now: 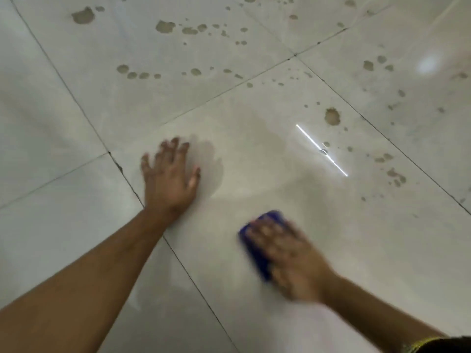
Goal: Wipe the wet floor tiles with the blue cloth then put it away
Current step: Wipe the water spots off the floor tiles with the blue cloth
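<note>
- The blue cloth [257,247] is a deep, dark blue. It looks folded into a thick pad, and it is blurry.
- Most of the cloth hides under the right hand [285,256]. Only its far edge and its left edge peek out.
- The cloth looks longer than it is wide. Its long side runs from near to far and leans a little to the left at the far end.
- The cloth lies on the floor tiles [254,154], near the person and a bit to the right of the middle.
- The right hand lies flat on top of the cloth with its fingers straight, pressing down. It is blurry too.
- The left hand [169,175] rests flat on the same big tile, to the left and a little farther away. Its fingers are spread wide, and it holds nothing.
- The two hands are apart.
- Dark wet spots [332,116] dot the far tiles and the right side.
- The tile between the hands looks smeared and shiny.
- A bright line of light [321,150] shines on the tile to the right.
</note>
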